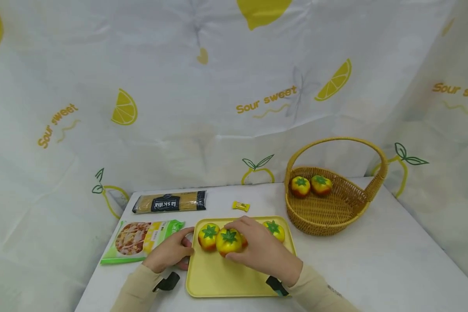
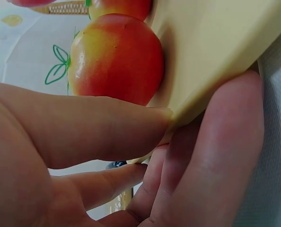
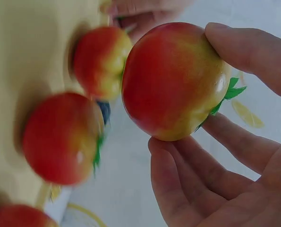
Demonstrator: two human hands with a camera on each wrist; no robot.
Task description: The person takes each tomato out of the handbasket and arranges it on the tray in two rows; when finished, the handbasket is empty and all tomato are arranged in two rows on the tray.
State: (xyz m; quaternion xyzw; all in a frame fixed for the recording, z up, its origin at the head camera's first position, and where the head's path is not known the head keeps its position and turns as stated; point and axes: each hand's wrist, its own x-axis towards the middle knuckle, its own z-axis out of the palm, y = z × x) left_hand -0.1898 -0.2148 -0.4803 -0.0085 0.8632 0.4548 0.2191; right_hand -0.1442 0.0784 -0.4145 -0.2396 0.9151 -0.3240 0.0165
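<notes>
A white lemon-printed cloth [image 1: 160,56] hangs behind a white surface [image 1: 378,268]. At the right on it stands a wicker basket [image 1: 329,212] with a tall handle. Just beside the basket, nearer the person, lies a yellow tray [image 1: 226,287]. A green-edged food pack [image 1: 140,240] is left of the tray, with a long pasta pack [image 1: 169,202] behind it.

The left hand [image 1: 171,249] grips the tray's left edge, a finger under the rim. That edge is best kept level and firm, since round fruit on a tilting base would likely roll. The right hand [image 1: 263,251] holds one red-and-yellow fruit [image 3: 173,80] between thumb and fingers, seemingly clear of the tray, over its back half. The skin looks glossy, so an even, moderate pinch at the widest part should serve better than a hard squeeze.

Three more fruits sit in a row along the tray's back: a left one [image 1: 207,238], a middle one [image 3: 62,137] and a right one [image 1: 274,231]. They are close by, so some extra height should avoid knocking them. Two others [image 1: 321,185] rest in the basket's back left. Smallest is a yellow wrapped sweet [image 1: 241,206], behind the tray.
</notes>
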